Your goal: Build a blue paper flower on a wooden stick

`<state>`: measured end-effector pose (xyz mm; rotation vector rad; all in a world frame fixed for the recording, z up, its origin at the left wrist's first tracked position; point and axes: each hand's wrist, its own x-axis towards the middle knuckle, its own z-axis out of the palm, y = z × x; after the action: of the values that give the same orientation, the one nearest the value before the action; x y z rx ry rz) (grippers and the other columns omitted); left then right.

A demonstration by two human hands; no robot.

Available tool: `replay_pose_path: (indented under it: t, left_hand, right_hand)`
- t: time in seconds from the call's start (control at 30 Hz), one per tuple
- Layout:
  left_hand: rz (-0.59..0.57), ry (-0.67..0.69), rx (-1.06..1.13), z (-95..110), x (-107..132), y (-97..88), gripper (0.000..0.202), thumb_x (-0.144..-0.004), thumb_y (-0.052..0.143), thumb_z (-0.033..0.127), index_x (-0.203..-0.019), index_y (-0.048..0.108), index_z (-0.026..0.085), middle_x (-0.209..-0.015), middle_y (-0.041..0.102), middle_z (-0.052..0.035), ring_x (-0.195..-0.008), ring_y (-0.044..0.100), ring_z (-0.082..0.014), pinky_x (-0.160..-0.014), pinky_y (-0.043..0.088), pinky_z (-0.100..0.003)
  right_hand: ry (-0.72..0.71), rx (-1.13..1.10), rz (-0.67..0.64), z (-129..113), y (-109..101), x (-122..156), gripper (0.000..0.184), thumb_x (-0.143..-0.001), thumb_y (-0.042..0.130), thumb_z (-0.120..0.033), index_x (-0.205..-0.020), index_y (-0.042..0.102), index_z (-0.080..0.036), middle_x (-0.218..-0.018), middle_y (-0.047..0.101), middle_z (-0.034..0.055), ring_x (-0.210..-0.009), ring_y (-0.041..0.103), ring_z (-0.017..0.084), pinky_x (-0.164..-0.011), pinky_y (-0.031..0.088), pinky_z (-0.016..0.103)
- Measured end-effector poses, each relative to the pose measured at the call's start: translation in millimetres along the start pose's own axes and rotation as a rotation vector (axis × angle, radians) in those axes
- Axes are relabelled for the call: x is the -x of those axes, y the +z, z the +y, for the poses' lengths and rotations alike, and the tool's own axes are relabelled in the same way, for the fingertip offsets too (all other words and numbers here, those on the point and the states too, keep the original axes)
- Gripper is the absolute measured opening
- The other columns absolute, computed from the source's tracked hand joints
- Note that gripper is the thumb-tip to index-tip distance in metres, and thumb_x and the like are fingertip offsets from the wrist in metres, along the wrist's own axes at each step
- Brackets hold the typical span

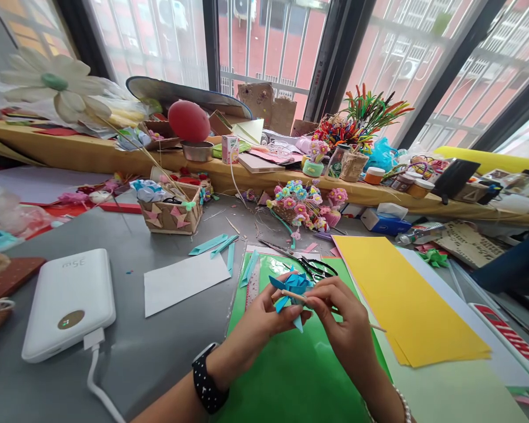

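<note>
My left hand (264, 320) pinches a folded blue paper piece (291, 288) with several pointed flaps, held above a green paper sheet (291, 376). My right hand (341, 323) grips a thin wooden stick (293, 295) that lies across the blue paper, its far end poking out at the right. Both hands are closed and nearly touch. A black watch sits on my left wrist. Black scissors (315, 269) lie just beyond the hands.
Yellow paper sheets (405, 299) lie to the right, a white card (183, 282) and blue paper strips (216, 244) to the left. A white power bank (70, 299) with cable sits at left. A cardboard box (170, 214), paper flowers (304, 205) and craft clutter fill the far shelf.
</note>
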<state>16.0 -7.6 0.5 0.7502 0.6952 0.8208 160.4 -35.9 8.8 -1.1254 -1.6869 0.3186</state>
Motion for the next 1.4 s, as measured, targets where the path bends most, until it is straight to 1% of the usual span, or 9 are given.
replay_pose_path:
  t: [0.23,0.47,0.53,0.63,0.7,0.93,1.1,1.23,1.4]
  left_hand:
    - [0.005,0.000,-0.032,-1,-2,-1.8,0.063,-0.063,0.076,0.026,-0.119,0.048,0.026,-0.112,0.057,-0.0064,-0.087,0.064,-0.0207,-0.077,0.049,-0.030]
    - [-0.015,-0.111,-0.038,3,0,-2.1,0.058,-0.066,0.074,0.024,-0.117,0.048,0.024,-0.124,0.048,-0.0077,-0.082,0.067,-0.0189,-0.082,0.049,-0.032]
    - [-0.036,-0.133,-0.016,4,1,-3.3,0.050,-0.067,0.073,0.023,-0.112,0.051,0.022,-0.119,0.052,-0.0068,-0.084,0.067,-0.0179,-0.085,0.048,-0.030]
    - [-0.086,-0.156,0.066,5,1,-4.6,0.035,-0.069,0.072,0.020,-0.100,0.056,0.018,-0.101,0.061,-0.0037,-0.084,0.066,-0.0157,-0.086,0.046,-0.028]
    - [-0.095,-0.165,0.120,5,1,-4.8,0.030,-0.068,0.072,0.017,-0.095,0.058,0.017,-0.094,0.063,-0.0023,-0.081,0.066,-0.0144,-0.085,0.046,-0.026]
    - [-0.080,-0.164,0.160,4,0,-4.9,0.028,-0.067,0.073,0.015,-0.091,0.059,0.016,-0.092,0.063,-0.0019,-0.083,0.065,-0.0153,-0.085,0.046,-0.028]
    - [-0.102,-0.124,0.123,3,-1,-6.7,0.023,-0.072,0.069,0.017,-0.092,0.058,0.016,-0.097,0.062,-0.0035,-0.088,0.062,-0.0154,-0.086,0.045,-0.029]
    - [-0.108,-0.121,0.065,2,0,-8.0,0.027,-0.072,0.069,0.021,-0.096,0.056,0.017,-0.098,0.061,-0.0043,-0.093,0.060,-0.0168,-0.085,0.046,-0.029]
    - [-0.097,-0.098,-0.083,3,0,-8.3,0.038,-0.067,0.072,0.028,-0.101,0.055,0.019,-0.118,0.051,-0.0085,-0.099,0.058,-0.0218,-0.085,0.046,-0.033]
  right_hand:
    - [-0.034,0.080,-0.006,3,0,1,0.010,-0.084,0.053,-0.015,-0.076,0.059,-0.016,-0.073,0.054,0.0027,-0.057,0.057,0.011,-0.046,0.049,0.020]
    - [-0.148,0.313,0.111,10,4,3,0.011,-0.084,0.051,-0.015,-0.076,0.058,-0.017,-0.072,0.058,0.0036,-0.064,0.057,0.014,-0.051,0.047,0.022]
    - [-0.138,0.323,0.101,10,5,2,0.012,-0.085,0.050,-0.016,-0.076,0.058,-0.017,-0.071,0.058,0.0034,-0.064,0.057,0.013,-0.049,0.046,0.022]
    - [-0.117,0.316,0.087,10,5,1,0.011,-0.085,0.050,-0.017,-0.077,0.058,-0.018,-0.071,0.058,0.0033,-0.063,0.057,0.013,-0.046,0.045,0.021]
    - [-0.106,0.306,0.079,9,5,1,0.011,-0.085,0.050,-0.017,-0.078,0.059,-0.017,-0.072,0.058,0.0034,-0.064,0.057,0.013,-0.045,0.045,0.020]
    - [-0.112,0.305,0.063,11,5,1,0.013,-0.085,0.050,-0.020,-0.079,0.060,-0.018,-0.073,0.059,0.0039,-0.064,0.059,0.014,-0.046,0.048,0.022]
    - [-0.128,0.299,0.038,10,3,1,0.012,-0.085,0.051,-0.024,-0.082,0.061,-0.018,-0.075,0.060,0.0051,-0.068,0.060,0.016,-0.051,0.051,0.024]
    - [-0.185,0.341,0.076,9,2,1,0.011,-0.085,0.053,-0.022,-0.079,0.061,-0.017,-0.073,0.059,0.0049,-0.068,0.059,0.016,-0.056,0.051,0.027]
    - [-0.241,0.366,0.142,7,2,0,0.011,-0.084,0.054,-0.021,-0.076,0.061,-0.018,-0.070,0.060,0.0041,-0.066,0.058,0.015,-0.055,0.050,0.026]
